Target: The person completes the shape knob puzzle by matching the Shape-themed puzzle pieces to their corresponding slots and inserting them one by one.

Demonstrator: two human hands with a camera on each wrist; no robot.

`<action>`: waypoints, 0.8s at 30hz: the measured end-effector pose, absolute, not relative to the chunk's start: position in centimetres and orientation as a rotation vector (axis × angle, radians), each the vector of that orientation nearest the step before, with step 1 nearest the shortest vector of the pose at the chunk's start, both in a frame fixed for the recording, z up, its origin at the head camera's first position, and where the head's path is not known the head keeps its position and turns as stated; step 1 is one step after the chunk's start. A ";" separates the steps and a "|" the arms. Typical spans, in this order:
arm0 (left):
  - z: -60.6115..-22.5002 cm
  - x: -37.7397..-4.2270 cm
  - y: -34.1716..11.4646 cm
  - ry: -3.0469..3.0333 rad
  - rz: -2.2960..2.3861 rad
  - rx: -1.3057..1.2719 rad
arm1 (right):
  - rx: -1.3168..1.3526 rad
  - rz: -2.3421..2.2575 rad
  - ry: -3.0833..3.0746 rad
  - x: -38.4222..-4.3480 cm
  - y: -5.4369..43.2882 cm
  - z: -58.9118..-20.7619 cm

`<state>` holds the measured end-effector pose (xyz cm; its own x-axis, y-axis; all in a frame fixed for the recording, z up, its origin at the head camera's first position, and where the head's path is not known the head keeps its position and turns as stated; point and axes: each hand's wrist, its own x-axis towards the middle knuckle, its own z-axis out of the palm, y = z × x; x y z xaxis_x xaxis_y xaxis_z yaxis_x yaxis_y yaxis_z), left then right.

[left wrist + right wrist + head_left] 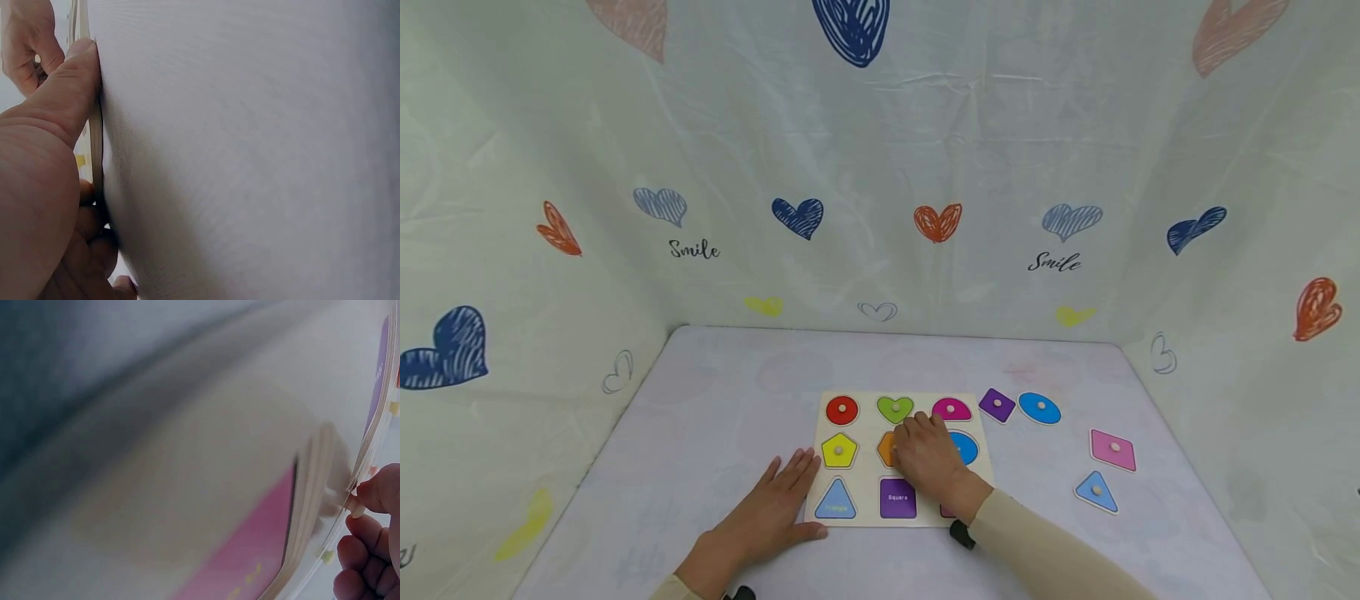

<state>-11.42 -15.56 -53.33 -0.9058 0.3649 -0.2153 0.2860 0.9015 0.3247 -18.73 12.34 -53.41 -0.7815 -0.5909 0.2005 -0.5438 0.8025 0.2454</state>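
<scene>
A cream shape-puzzle board (859,467) lies on the table. My right hand (931,454) is over its middle, thumb and fingertips pinching the small wooden knob (355,507) of the orange hexagon piece (885,450), which is partly hidden. My left hand (767,508) rests at the board's left edge, fingers extended and thumb by the near corner. The red circle (842,410), green heart (895,408), magenta semicircle (951,409) and yellow pentagon (838,450) sit in their recesses. Bare recesses show a blue triangle (836,502) and a purple square (898,498); a pink one is mostly covered.
Right of the board lie loose knobbed pieces: a purple square (997,406), a blue oval (1039,408), a pink rectangle (1112,450) and a blue triangle (1097,492). A heart-printed curtain (985,275) surrounds the table (715,400).
</scene>
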 end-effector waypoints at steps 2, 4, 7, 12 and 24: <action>-53.3 -11.4 -15.5 2.792 0.431 0.486 | 0.868 -0.253 -2.730 -18.7 12.3 -53.4; -53.2 -11.3 -15.5 2.789 0.437 0.482 | 0.859 -0.250 -2.738 -18.7 12.3 -53.4; -53.2 -11.3 -15.5 2.789 0.441 0.479 | 0.853 -0.236 -2.744 -18.7 12.3 -53.3; -53.2 -11.3 -15.4 2.786 0.436 0.471 | 0.869 -0.211 -2.740 -18.8 12.6 -52.9; -53.6 -11.5 -15.6 2.784 0.437 0.466 | 0.810 -0.045 -2.690 -19.6 15.1 -51.4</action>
<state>-11.50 -15.56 -53.65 -0.9074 0.3546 -0.2255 0.2684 0.9020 0.3382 -19.61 15.06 -51.41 -0.7835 -0.5424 0.3032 -0.5319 0.8377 0.1240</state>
